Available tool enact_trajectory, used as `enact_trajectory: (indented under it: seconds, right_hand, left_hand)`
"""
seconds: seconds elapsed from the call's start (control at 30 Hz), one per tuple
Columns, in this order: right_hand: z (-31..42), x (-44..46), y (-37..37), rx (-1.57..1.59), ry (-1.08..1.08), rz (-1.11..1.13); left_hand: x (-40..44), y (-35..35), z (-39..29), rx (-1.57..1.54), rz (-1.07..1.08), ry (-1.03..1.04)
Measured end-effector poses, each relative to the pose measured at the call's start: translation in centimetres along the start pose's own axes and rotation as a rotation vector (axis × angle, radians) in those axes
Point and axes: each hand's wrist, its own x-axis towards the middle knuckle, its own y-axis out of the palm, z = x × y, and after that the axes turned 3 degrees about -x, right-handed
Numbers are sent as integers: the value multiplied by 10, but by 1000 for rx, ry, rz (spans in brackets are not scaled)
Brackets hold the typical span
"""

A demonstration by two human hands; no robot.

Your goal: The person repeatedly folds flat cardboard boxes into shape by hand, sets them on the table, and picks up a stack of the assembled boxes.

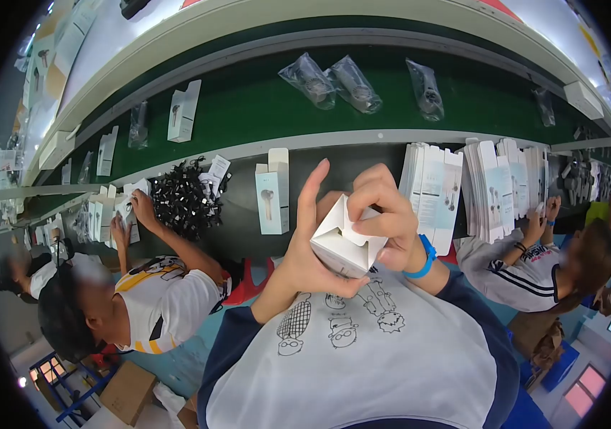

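Head view: at left, a heap of small glossy black pieces (187,204) lies on the dark bench (239,209). Farther right is a white cardboard carton printed with a device (268,204). The left hand (297,261) wraps its fingers around a white, open-ended cardboard box (341,259), held before the person's chest. The right hand (391,214) bends its fingers narrowly onto the box's flaps; whether they pinch cannot be told. Rightmost, printed white cartons (432,187) form packed rows.
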Motion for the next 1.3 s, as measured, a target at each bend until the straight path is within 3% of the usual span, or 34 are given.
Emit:
enact_trajectory:
  seconds: [0.23, 0.43, 0.53, 0.6, 0.67, 0.77, 0.83, 0.87, 0.93, 1.0, 1.07, 1.13, 1.2, 1.27, 1.3]
  right_hand:
    - [9, 7, -13, -172, -24, 136]
    - [19, -2, -23, -151, 312, 255]
    - [14, -8, -19, -88, 243, 230]
    - [12, -10, -19, -40, 236, 237]
    - [11, -10, -23, 46, 215, 210]
    - [23, -12, -21, 105, 388, 115]
    - [31, -8, -25, 52, 486, 142]
    - [33, -7, -26, -2, 585, 168]
    - [26, -17, -29, -116, 602, 170]
    - [10, -36, -26, -238, 612, 165]
    - [-23, -71, -10, -520, 425, 102]
    - [-66, -119, 15, -547, 388, 125]
    - [-104, -162, 40, -560, 317, 210]
    - [-136, -208, 68, -317, 574, 229]
    - [-130, -211, 67, -324, 575, 221]
  left_hand:
    - [4, 1, 5, -79, -43, 21]
    - [8, 2, 15, -36, -119, 142]
    - [10, 3, 17, 9, -109, 183]
    - [9, 17, 16, -193, -224, 41]
    - [6, 20, 18, -180, -215, 8]
    - [7, 19, 23, -101, -193, 57]
    - [8, 13, 36, 209, -128, 330]
    - [6, 9, 37, 211, -129, 331]
    - [2, -2, 34, 670, -67, 90]
    - [-11, -14, 32, 846, -143, -85]
    - [-34, -41, 59, 852, -327, -124]
    - [-57, -71, 108, 753, -642, -196]
    - [-77, -97, 157, 914, -718, -266]
    - [-93, -115, 205, 884, -682, -318]
    - [-97, -118, 220, 852, -649, -377]
